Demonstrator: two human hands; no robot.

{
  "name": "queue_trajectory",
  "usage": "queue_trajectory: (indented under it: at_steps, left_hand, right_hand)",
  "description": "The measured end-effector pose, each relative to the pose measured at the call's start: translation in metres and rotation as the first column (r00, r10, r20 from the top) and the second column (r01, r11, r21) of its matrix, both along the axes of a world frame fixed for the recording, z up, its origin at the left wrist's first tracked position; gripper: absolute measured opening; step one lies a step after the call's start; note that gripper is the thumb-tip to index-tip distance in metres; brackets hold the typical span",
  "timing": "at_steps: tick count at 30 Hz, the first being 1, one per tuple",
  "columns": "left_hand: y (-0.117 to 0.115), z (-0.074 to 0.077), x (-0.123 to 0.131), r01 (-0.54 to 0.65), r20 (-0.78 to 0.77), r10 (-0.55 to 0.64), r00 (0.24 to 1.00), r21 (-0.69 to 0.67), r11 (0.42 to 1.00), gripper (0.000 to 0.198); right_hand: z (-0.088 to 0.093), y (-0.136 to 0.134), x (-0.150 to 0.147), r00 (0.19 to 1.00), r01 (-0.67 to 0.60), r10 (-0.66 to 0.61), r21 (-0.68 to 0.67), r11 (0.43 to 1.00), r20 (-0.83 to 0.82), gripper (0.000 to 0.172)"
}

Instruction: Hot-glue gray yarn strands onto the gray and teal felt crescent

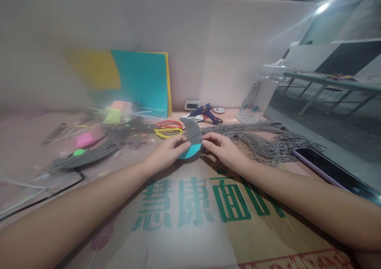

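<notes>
A crescent-shaped blue card (192,151) is held upright a little above the cardboard, its upper part covered in grey yarn (194,131). My left hand (168,153) pinches the crescent's left side between thumb and fingers, near where the grey meets the blue. At the opposite edge, my right hand (224,150) has thumb and forefinger closed on the grey yarn where the covering ends; the strand itself is mostly hidden by the fingers. Behind the right hand lies a loose bundle of grey yarn (264,140). Scissors (169,133) with red and yellow handles rest just beyond the left hand.
Farther back are a glue gun (205,111), a small digital timer (192,105) and a water bottle (258,96). A phone (333,171) lies right. On the left sit a grey crescent (92,156), a green pompom (79,152) and a black cord (67,185). Coloured sheets (144,80) lean behind.
</notes>
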State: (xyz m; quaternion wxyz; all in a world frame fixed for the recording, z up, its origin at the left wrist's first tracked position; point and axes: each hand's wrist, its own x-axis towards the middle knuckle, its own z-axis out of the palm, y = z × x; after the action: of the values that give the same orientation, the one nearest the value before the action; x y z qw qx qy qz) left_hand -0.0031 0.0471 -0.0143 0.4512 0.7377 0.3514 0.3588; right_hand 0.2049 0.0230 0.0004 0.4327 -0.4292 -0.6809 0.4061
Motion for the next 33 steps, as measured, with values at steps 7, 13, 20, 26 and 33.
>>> queue_trajectory:
  at_steps: [7, 13, 20, 26, 33]
  left_hand:
    - [-0.0002, 0.0002, 0.0017, 0.006, 0.012, -0.006, 1.0, -0.009, 1.0, 0.027]
    - [-0.0009, 0.0015, 0.0015, 0.016, 0.0, -0.016, 1.0, -0.001, 1.0, 0.028]
    - [-0.0003, 0.0005, 0.0003, 0.009, -0.008, -0.009, 1.0, 0.027, 1.0, 0.03]
    - [-0.0032, 0.0037, 0.0011, -0.025, -0.022, 0.026, 0.999, 0.064, 0.998, 0.029]
    - [-0.0043, 0.006, 0.0007, -0.009, -0.106, 0.02, 0.994, 0.097, 0.995, 0.029]
  right_hand:
    - [-0.003, 0.0014, 0.0011, 0.997, 0.048, -0.051, 0.038, 0.998, 0.059, 0.02]
    - [-0.0015, 0.0003, 0.0004, 0.998, 0.041, -0.04, -0.011, 0.999, 0.041, 0.024]
    - [-0.0031, 0.002, 0.0012, 0.999, 0.036, -0.036, -0.015, 0.999, 0.015, 0.026]
    - [0.0016, -0.0012, 0.0002, 0.999, 0.017, -0.017, 0.019, 1.0, 0.034, 0.03]
    - [0.0017, -0.0001, 0.0015, 1.0, -0.013, 0.013, -0.034, 0.999, -0.001, 0.028]
